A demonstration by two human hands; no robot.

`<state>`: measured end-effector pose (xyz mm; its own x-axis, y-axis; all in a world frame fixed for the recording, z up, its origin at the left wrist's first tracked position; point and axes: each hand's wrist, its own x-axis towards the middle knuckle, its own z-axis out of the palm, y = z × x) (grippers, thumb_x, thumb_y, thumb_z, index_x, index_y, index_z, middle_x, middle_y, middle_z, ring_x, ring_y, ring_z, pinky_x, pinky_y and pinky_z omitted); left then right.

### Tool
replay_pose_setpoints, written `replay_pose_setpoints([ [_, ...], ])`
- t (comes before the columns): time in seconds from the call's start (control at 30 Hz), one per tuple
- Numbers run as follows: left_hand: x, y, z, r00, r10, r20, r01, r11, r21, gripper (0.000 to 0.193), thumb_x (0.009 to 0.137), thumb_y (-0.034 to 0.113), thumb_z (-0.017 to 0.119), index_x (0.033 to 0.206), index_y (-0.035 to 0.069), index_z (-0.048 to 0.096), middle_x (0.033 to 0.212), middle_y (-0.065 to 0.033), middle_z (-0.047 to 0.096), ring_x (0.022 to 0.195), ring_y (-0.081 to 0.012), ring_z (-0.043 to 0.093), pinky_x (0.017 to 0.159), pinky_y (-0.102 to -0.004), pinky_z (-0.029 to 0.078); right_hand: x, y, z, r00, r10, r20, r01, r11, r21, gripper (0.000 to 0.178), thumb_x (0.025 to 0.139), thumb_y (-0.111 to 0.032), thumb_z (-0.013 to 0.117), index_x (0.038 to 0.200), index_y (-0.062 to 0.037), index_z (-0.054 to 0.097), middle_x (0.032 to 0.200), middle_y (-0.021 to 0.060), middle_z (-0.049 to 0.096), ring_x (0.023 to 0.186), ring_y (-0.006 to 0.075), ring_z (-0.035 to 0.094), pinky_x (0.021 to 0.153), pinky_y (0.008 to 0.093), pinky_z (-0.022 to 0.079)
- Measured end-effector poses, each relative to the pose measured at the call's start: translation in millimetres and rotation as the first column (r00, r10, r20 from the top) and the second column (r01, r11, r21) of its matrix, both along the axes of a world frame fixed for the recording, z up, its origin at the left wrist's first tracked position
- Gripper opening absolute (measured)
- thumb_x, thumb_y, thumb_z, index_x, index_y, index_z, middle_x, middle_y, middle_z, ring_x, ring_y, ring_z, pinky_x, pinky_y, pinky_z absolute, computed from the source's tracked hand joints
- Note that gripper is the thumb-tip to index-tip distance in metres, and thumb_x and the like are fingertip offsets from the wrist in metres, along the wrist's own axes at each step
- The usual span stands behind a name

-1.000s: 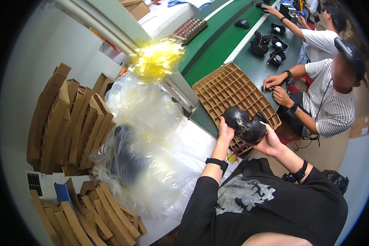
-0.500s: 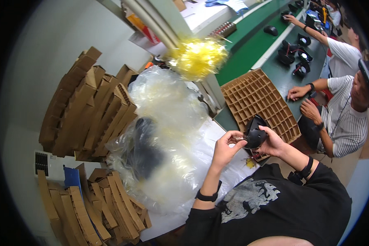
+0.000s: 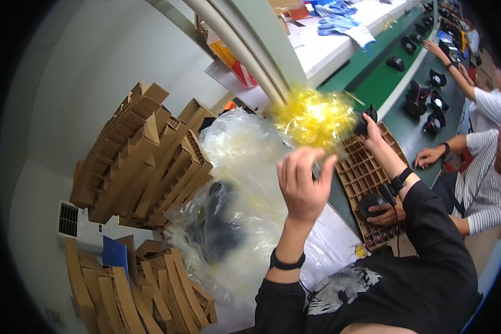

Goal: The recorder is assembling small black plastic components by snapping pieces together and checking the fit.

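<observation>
Stretched forward over the far end of the brown cardboard divider grid (image 3: 355, 170), my right hand (image 3: 374, 135) grips a black curved plastic part (image 3: 366, 118). That part is partly hidden by my fingers and sits just right of a shiny yellow bundle of plastic strips (image 3: 314, 118). My left hand (image 3: 304, 186) is raised in front of the bundle, back toward me, thumb apart from the fingers. Nothing shows in it, and whether its fingertips touch the strips is unclear.
Clear plastic bags (image 3: 242, 167) cover the table on the left, beside stacked cardboard dividers (image 3: 142, 158). A co-worker's hand (image 3: 387, 214) holds a round black part (image 3: 371, 205) over the grid. More black parts (image 3: 420, 100) lie along the green belt (image 3: 376, 83). A post (image 3: 275, 44) stands ahead.
My left hand has let go of the black part and risen toward the yellow bundle. My right hand has carried the part forward. A co-worker's hand with a round black part now shows over the grid.
</observation>
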<state>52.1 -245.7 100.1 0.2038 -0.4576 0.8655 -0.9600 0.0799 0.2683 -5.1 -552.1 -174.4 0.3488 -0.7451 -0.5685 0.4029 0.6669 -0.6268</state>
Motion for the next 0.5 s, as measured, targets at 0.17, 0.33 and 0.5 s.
replay_pose_setpoints([
  [0.17,23.1,-36.0,4.9,0.989,0.15,-0.003,-0.15,0.983,-0.111,0.064,0.066,0.033,0.081,0.111,0.003,0.045,0.103,-0.0105,0.051,0.091,-0.0246,0.046,0.078,-0.0358,0.037,34.4,-65.0,-54.9,0.971,0.122,0.204,-0.119,0.992,-0.03,0.029,0.087,-0.04,0.055,0.103,-0.0161,0.057,0.106,0.0035,0.062,0.085,0.021,0.06,0.077,0.0401,0.045],
  [0.33,35.5,-20.9,2.7,0.873,0.013,-0.487,-0.016,1.0,-0.003,0.136,0.053,0.054,0.082,0.138,-0.011,-0.002,0.13,-0.0255,0.028,0.109,-0.0344,0.036,0.097,-0.0465,0.028,-33.6,-65.6,-63.8,0.937,0.29,0.195,-0.29,0.957,-0.033,0.022,0.093,-0.028,0.048,0.096,-0.0077,0.054,0.096,0.0069,0.06,0.078,0.0163,0.058,0.065,0.0364,0.048],
  [0.5,-15.6,67.9,-65.8,0.801,0.006,-0.599,0.268,0.891,0.367,0.107,0.07,0.037,0.077,0.142,-0.002,0.008,0.14,-0.025,0.023,0.127,-0.0422,0.025,0.106,-0.0476,0.023,-44.9,-123.4,-130.1,0.924,0.367,0.103,-0.364,0.93,-0.047,0.019,0.092,-0.027,0.049,0.095,-0.0083,0.054,0.092,0.006,0.058,0.076,0.0154,0.057,0.063,0.0349,0.047],
])
